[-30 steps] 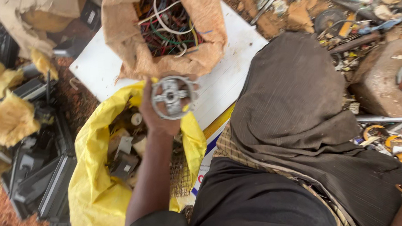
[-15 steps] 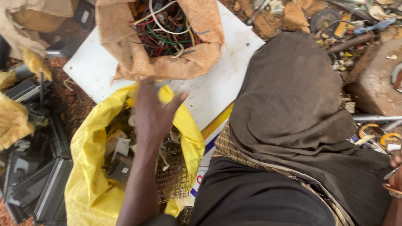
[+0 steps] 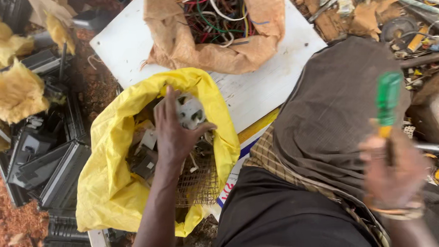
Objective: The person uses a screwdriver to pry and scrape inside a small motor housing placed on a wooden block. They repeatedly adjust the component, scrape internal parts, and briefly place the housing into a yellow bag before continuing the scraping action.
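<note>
My left hand [image 3: 173,133] reaches into an open yellow bag [image 3: 109,187] and grips a pale round metal part [image 3: 190,111] with holes in it. The bag holds several scrap parts and a piece of wire mesh [image 3: 200,181]. My right hand [image 3: 394,172], blurred at the right, holds a screwdriver with a green handle [image 3: 388,99] pointing up. A dark brown cloth [image 3: 327,109] covers my lap between the two hands.
A tan sack [image 3: 176,46] full of coloured wires lies on a white board [image 3: 127,41] behind the yellow bag. Black plastic casings [image 3: 43,165] and yellow foam [image 3: 13,93] lie at the left. Mixed metal scrap [image 3: 413,31] crowds the right.
My left hand has lowered the round part from above the bag into the bag. My right hand has come up into view at the right with the green screwdriver.
</note>
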### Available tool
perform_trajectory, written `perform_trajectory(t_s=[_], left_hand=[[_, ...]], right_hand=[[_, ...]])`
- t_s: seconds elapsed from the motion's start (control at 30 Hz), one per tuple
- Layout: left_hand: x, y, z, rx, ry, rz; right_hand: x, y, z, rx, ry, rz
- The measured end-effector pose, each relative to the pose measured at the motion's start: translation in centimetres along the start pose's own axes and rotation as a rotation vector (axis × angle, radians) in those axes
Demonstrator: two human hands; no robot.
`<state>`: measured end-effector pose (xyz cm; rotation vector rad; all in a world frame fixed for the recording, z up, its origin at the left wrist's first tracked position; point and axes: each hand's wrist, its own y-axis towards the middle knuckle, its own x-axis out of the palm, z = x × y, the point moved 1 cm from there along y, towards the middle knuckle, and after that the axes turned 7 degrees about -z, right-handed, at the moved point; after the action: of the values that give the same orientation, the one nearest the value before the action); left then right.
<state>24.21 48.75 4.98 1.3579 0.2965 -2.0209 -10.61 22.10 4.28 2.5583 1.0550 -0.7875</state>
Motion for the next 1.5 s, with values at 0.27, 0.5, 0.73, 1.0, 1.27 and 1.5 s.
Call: perform_trajectory(t_s=[0.27, 0.5, 0.73, 1.0, 1.27, 1.5], left_hand=[[-1.0, -0.7, -0.8, -0.035, 0.021, -0.033], [-0.2, -1.6, -3.4, -0.407, -1.251, 0.281], [0.0, -0.3, -3.4, -0.683, -1.979, 0.412], [2.5, 0.3, -2.5, -0.752, -1.876, 0.364], [11.3, -3.8, 16.2, 0.014, -1.238, -0.979], [11.5, -4.8, 18.8, 0.149, -1.148, -1.121]], right_hand=[[13.7, 5.7, -12.8, -0.537, -0.154, -0.401], [9.8, 5.5, -6.7, -0.095, 0.014, -0.336], [0.6, 2.4, 4.7, 0.257, 0.366, -0.141], [-6.3, -4.0, 20.6, 0.361, 0.780, 0.106], [-6.8, -5.2, 23.9, 0.400, 0.917, 0.155], [-5.5, -7.6, 19.8, 0.438, 0.760, 0.281]])
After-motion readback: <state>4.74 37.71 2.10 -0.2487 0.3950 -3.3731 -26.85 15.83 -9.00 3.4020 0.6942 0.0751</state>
